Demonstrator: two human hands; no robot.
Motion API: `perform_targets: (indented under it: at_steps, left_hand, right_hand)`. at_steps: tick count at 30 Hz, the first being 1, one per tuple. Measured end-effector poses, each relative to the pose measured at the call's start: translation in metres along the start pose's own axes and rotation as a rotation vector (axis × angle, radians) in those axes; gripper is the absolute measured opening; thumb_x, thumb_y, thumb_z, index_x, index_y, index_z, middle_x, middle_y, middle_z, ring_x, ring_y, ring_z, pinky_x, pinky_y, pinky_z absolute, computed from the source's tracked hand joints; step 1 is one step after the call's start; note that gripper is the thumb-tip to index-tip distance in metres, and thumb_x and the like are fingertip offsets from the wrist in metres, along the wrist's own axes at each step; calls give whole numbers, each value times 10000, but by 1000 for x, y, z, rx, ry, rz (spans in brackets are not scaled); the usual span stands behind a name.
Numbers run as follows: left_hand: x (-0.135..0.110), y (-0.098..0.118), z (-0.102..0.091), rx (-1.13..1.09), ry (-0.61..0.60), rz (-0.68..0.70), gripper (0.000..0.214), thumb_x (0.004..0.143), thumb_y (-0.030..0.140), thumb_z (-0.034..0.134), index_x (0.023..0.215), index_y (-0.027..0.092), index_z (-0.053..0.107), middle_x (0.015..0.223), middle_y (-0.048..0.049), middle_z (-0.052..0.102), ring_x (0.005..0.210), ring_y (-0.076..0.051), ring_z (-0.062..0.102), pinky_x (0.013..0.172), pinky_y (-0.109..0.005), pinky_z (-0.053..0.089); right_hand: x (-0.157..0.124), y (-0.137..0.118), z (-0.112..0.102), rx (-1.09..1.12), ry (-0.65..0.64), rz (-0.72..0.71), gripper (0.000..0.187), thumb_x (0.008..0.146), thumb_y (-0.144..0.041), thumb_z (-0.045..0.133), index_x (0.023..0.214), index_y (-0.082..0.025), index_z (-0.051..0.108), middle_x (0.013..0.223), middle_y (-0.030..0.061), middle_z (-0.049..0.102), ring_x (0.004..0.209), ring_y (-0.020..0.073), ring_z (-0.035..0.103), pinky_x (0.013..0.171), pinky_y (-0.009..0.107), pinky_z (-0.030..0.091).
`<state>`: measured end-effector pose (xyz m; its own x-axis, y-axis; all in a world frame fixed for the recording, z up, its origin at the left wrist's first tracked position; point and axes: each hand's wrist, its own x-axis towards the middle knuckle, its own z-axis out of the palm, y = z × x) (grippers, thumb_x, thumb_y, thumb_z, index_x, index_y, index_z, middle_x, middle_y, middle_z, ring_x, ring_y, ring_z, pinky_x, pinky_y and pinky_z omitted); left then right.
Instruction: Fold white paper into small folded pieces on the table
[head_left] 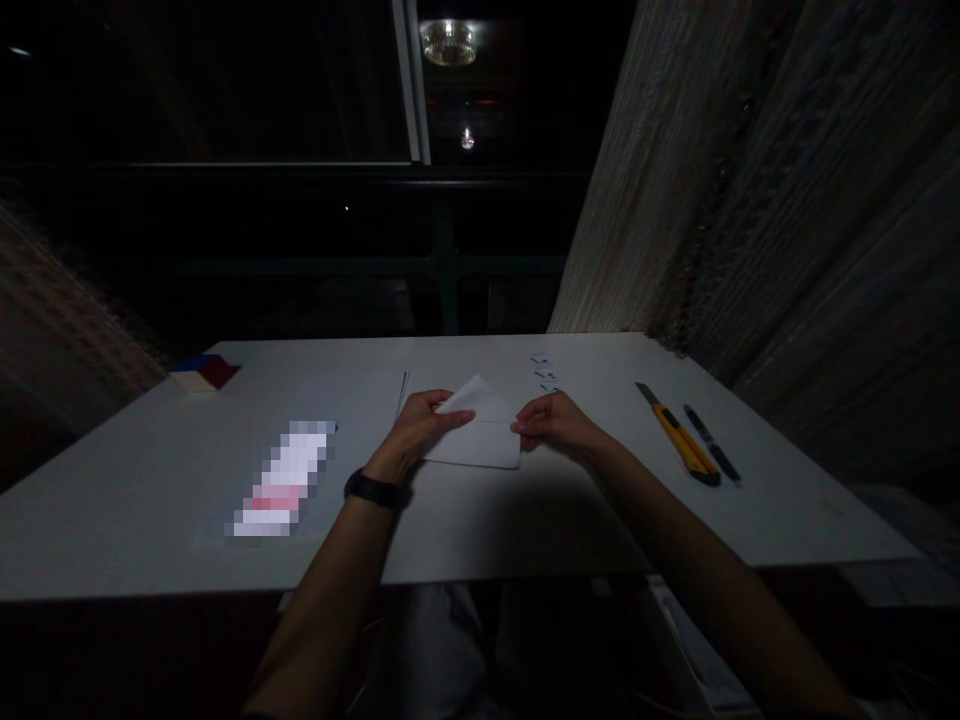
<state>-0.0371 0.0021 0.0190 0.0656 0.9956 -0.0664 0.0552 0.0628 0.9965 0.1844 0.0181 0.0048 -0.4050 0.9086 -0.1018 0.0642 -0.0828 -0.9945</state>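
A folded white sheet of paper, with a pointed flap at its top, is held just above the table between both hands. My left hand grips its left side, thumb lying across the front and fingers behind. At the right edge, my right hand pinches the paper between thumb and fingertips. A dark band circles my left wrist. How the back of the paper is folded stays hidden.
The white table carries a blurred-out lit screen and flat paper sheets at left, a coloured cube at far left, small marked paper pieces behind my right hand, and a yellow box cutter, blade exposed, beside a pen.
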Motion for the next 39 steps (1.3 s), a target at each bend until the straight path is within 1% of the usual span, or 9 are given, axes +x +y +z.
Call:
perform_targets:
  at_steps: [3, 10, 17, 20, 23, 29, 32, 36, 39]
  left_hand:
    - [0, -1, 0, 6, -10, 5, 375, 520, 309, 775, 820, 120, 654, 670, -44, 651, 525, -136, 559, 478, -235, 402]
    - [3, -3, -2, 37, 29, 29, 359, 508, 323, 777, 782, 124, 657, 658, -28, 636, 515, -124, 548, 481, -232, 401]
    - [5, -5, -2, 58, 30, 26, 390, 504, 330, 783, 806, 118, 655, 668, -39, 648, 533, -141, 569, 486, -237, 409]
    - [5, -7, -2, 65, 17, 23, 381, 514, 328, 777, 808, 117, 656, 666, -43, 650, 532, -141, 570, 490, -239, 415]
    - [5, -7, -2, 72, -8, 19, 381, 524, 334, 771, 814, 114, 657, 674, -46, 652, 539, -141, 571, 492, -239, 421]
    - [4, -6, -1, 52, -23, -19, 378, 527, 313, 774, 828, 118, 653, 693, -37, 654, 552, -137, 575, 502, -237, 428]
    - [2, -4, -1, 30, -44, -38, 374, 535, 311, 773, 834, 120, 652, 688, -34, 655, 546, -135, 571, 507, -240, 430]
    - [1, -4, -1, 2, -107, -32, 364, 586, 365, 741, 844, 122, 660, 710, -51, 666, 557, -138, 577, 521, -246, 431]
    - [2, -6, 0, -6, -147, -12, 373, 592, 396, 735, 833, 118, 670, 735, -67, 674, 598, -145, 590, 550, -248, 436]
  right_hand:
    - [1, 1, -2, -3, -22, -5, 337, 505, -345, 787, 653, -87, 631, 522, 67, 656, 441, 139, 604, 460, 231, 481]
    - [1, 0, -4, 34, -86, -3, 338, 577, -395, 741, 686, -86, 663, 572, 84, 671, 499, 157, 629, 496, 249, 490]
    - [2, -1, 0, -8, -37, -18, 425, 628, -511, 679, 660, -89, 651, 565, 82, 663, 479, 136, 613, 486, 234, 483]
    - [2, 0, 3, -29, 14, -29, 417, 583, -499, 716, 634, -94, 633, 531, 59, 645, 440, 115, 584, 472, 226, 474]
    - [4, 3, 3, -39, 20, -37, 422, 557, -496, 731, 635, -98, 618, 508, 42, 630, 423, 112, 570, 459, 228, 467]
    - [8, 11, 3, -60, -36, -52, 435, 625, -541, 666, 665, -117, 578, 494, 15, 603, 431, 108, 562, 464, 231, 467]
    - [8, 11, 4, -91, -31, -51, 432, 636, -549, 650, 663, -126, 562, 496, 11, 595, 436, 107, 558, 464, 232, 463]
    - [4, 5, 5, -163, -35, -68, 392, 662, -516, 635, 653, -133, 555, 482, -3, 574, 433, 101, 539, 456, 224, 438]
    - [-1, 0, 6, -249, -94, -76, 337, 699, -460, 616, 649, -131, 561, 475, -13, 555, 439, 96, 529, 459, 217, 418]
